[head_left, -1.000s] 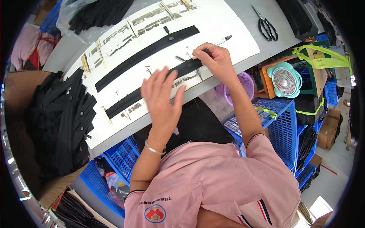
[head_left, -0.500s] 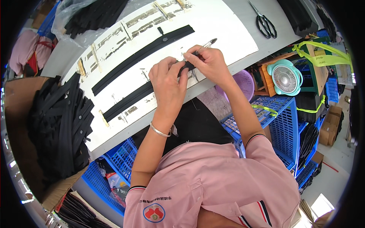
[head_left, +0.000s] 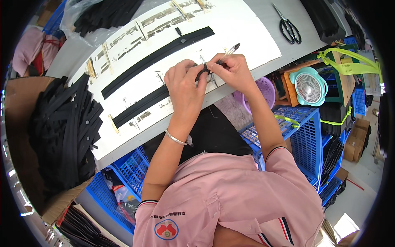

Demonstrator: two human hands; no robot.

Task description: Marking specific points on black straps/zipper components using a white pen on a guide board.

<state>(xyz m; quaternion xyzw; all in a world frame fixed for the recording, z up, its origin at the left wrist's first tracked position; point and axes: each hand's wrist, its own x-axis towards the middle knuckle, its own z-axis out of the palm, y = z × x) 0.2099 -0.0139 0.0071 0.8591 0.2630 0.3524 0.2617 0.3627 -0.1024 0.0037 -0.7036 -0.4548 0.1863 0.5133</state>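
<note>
- Left hand bends over the right end of the near black strip, thumb and fingertips curled in toward it; whether they pinch it cannot be told, as the hand hides the contact.
- Right hand sits between 2 and 3 o'clock of the left, gripping a pen whose dark end points between 1 and 2 o'clock; its thumb and forefinger also reach that strip end.
- From the left hand, the near strip runs toward 8 o'clock along the white board.
- At 10 o'clock of the left hand, a far black strip lies roughly parallel, well apart.
- Between 8 and 9 o'clock, a heap of black strips fills a cardboard box.
- Black-handled scissors lie at 2 o'clock of the right hand; a purple basket is at 4.
</note>
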